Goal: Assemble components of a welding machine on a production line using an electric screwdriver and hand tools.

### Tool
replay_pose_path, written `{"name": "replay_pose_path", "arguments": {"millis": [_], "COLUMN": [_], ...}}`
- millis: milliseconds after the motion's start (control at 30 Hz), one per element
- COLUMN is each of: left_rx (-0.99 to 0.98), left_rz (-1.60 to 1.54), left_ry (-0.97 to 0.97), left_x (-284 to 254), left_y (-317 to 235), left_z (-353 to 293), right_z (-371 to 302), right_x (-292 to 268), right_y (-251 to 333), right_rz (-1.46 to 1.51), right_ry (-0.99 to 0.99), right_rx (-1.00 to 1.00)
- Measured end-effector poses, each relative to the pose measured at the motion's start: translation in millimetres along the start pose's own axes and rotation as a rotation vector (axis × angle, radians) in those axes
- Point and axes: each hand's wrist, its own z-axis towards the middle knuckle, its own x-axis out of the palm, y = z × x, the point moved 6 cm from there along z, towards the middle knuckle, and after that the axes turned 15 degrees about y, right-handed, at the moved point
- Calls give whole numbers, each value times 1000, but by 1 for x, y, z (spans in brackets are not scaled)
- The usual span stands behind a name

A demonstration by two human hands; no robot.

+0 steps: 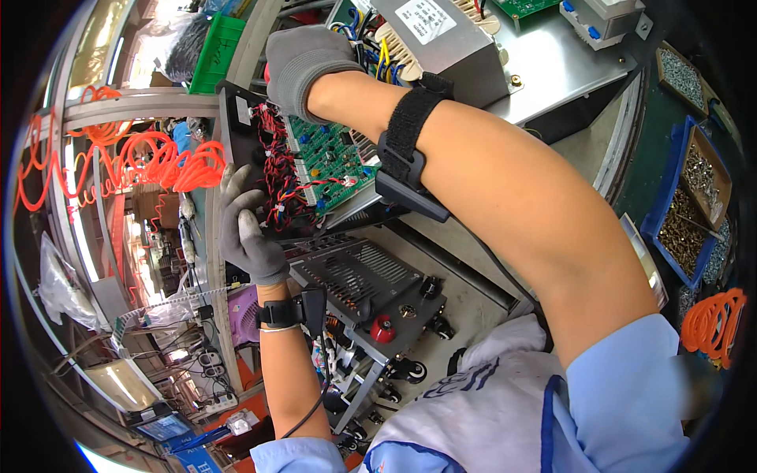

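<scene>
My left hand (pixel 254 236), in a grey glove, rests against the near-left edge of a black metal housing (pixel 233 126). Its fingers are stretched and the thumb stands apart. Inside the housing lie a green circuit board (pixel 335 162) and a bundle of red and black wires (pixel 276 158). My right hand (pixel 309 61), also gloved, reaches across above the board's far end. It looks closed, but its fingers are hidden; a sliver of red shows at its left side. Beside it are yellow and blue wires (pixel 385 59) and a silver metal box (pixel 441 39) with a white label.
A blue tray (pixel 653 225) of screws and a box of small fasteners (pixel 682 75) stand at right. Orange coiled hoses (pixel 181 162) hang at left, below a green bin (pixel 217 54). Underneath is a wheeled dark cabinet (pixel 359 272) with a red knob (pixel 382 329).
</scene>
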Motion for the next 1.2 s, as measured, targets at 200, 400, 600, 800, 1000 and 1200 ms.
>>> {"name": "replay_pose_path", "arguments": {"millis": [200,400,600,800,1000,1200], "left_rx": [17,66,63,67,77,61], "left_rz": [13,56,40,28,39,49], "left_ry": [-15,30,41,35,25,7], "left_x": [-1,-1,-1,-1,-1,-2], "left_y": [2,2,4,3,2,0], "left_z": [-1,-1,-2,-1,-1,-1], "right_z": [1,2,-1,-7,-8,-14], "right_x": [3,6,1,-1,3,5], "right_y": [1,1,4,4,4,4], "right_rz": [-3,-43,-93,-44,-25,-28], "right_ry": [29,33,-15,-2,-9,-29], "right_rx": [-7,-31,-67,-103,-94,-103]}}
